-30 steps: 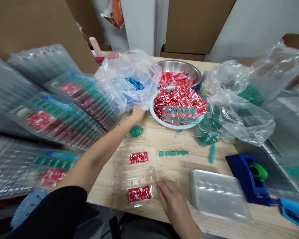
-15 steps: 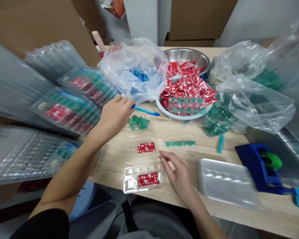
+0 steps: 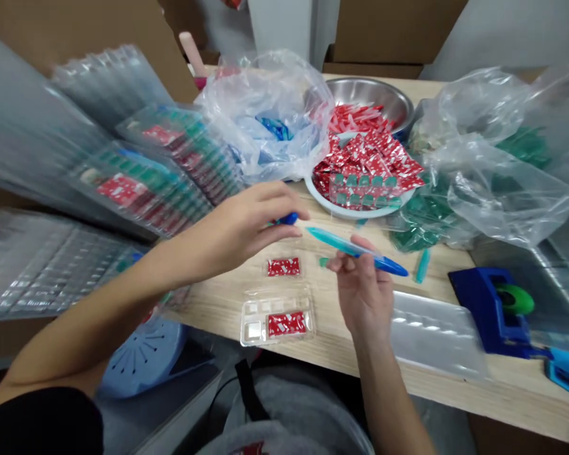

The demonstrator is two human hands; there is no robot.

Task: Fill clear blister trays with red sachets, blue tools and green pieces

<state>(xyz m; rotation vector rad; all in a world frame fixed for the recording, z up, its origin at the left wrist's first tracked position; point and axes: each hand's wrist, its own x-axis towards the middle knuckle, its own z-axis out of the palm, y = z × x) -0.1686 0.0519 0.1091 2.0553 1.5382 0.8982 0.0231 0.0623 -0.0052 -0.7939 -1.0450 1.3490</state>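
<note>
Between the thumb and fingers of my left hand [image 3: 265, 221] is a small dark blue cap [image 3: 288, 218]. My right hand [image 3: 364, 278] grips a blue and turquoise pen-like stick [image 3: 334, 239], its light tip pointing left toward the cap, with a gap between them. Below my hands a clear tray [image 3: 253, 330] lies on the table, with a red patterned packet [image 3: 287, 323] in its lower compartment. A second red packet [image 3: 283, 266] in clear plastic sits just beyond it. A green piece [image 3: 323, 261] shows beside my right fingertips.
Red packets [image 3: 374, 158] fill a white bowl in front of a steel bowl [image 3: 393, 95]. Filled trays [image 3: 123, 189] stand at left. Plastic bags [image 3: 507, 183], a blue tape dispenser [image 3: 483, 309] and an upturned clear tray [image 3: 436, 335] are at right.
My left hand has moved right and now holds the cap. My right hand has risen and taken hold of the pen-like stick, which was lying near the white bowl. The view has shifted slightly.
</note>
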